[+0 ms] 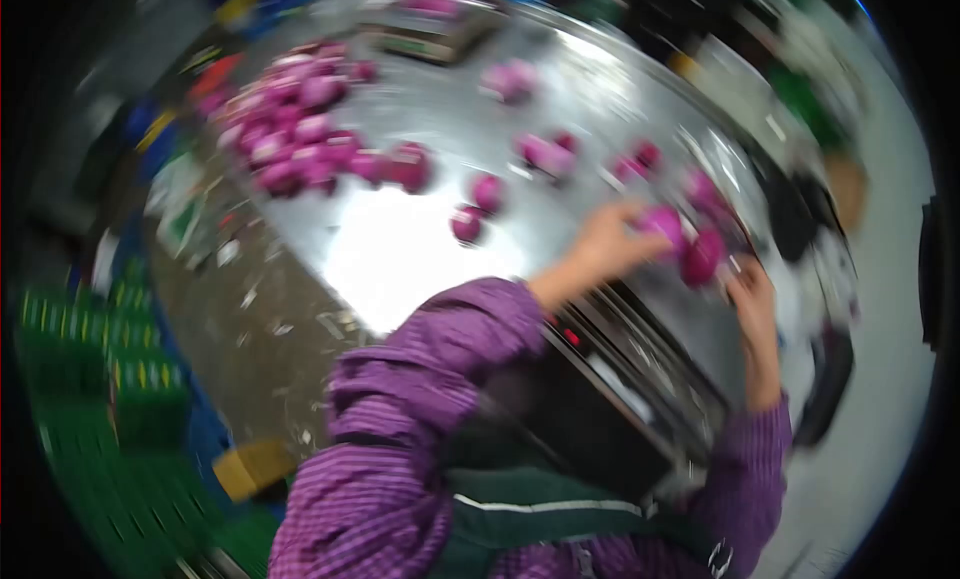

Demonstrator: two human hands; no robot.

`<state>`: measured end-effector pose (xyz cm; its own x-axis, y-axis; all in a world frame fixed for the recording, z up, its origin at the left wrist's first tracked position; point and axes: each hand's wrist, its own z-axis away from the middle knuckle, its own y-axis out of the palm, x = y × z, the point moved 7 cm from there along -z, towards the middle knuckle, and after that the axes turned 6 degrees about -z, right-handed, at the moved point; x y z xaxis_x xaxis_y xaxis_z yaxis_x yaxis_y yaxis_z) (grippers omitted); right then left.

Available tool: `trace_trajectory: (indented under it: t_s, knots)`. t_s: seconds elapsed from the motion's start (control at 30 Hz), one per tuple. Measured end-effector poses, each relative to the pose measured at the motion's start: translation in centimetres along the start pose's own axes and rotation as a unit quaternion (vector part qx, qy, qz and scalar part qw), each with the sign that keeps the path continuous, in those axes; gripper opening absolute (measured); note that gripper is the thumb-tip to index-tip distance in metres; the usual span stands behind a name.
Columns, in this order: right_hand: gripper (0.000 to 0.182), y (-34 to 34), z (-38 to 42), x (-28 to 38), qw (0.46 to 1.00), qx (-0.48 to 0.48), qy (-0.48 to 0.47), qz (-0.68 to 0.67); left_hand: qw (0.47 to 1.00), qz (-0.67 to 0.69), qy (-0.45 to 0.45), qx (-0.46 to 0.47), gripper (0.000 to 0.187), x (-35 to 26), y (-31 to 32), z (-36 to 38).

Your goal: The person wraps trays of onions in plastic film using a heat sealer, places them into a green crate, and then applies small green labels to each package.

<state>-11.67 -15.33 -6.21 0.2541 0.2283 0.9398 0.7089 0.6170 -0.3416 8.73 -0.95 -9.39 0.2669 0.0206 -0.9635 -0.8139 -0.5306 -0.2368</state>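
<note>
Blur softens the whole view. My left hand [608, 247] has its thumb and fingers closed on a red onion [662, 229] over the right part of the metal table. Just right of it is another red onion [703, 257], close to the fingers of my right hand [750, 287]. Those fingers are bent together; whether they grip anything is too smeared to make out. More onions [706, 192] lie just beyond both hands.
A big heap of red onions [290, 129] covers the left of the metal table [400, 244], with loose ones scattered across the middle. A scale [425, 34] stands at the back. Nearest me is a black machine [580, 409] with a red display. Green crates [100, 379] stand at left.
</note>
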Motion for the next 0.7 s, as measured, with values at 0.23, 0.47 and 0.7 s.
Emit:
trace_trajectory:
  t_s: [0.23, 0.47, 0.7]
  knots:
    - [0.033, -6.5, 9.1, -5.3, 0.987, -0.094, 0.122, -0.056, 0.974, -0.013, -0.075, 0.215, 0.074, -1.1, 9.4, 2.8]
    - [0.029, -6.8, 11.7, -7.6, 0.973, -0.122, 0.139, -0.139, 0.945, 0.061, -0.126, 0.296, 0.069, -0.9, 10.5, 3.5]
    - [0.026, -5.8, 12.8, -7.1, 0.969, -0.109, 0.150, -0.165, 0.942, 0.040, -0.139, 0.303, 0.056, -0.7, 8.7, 4.8]
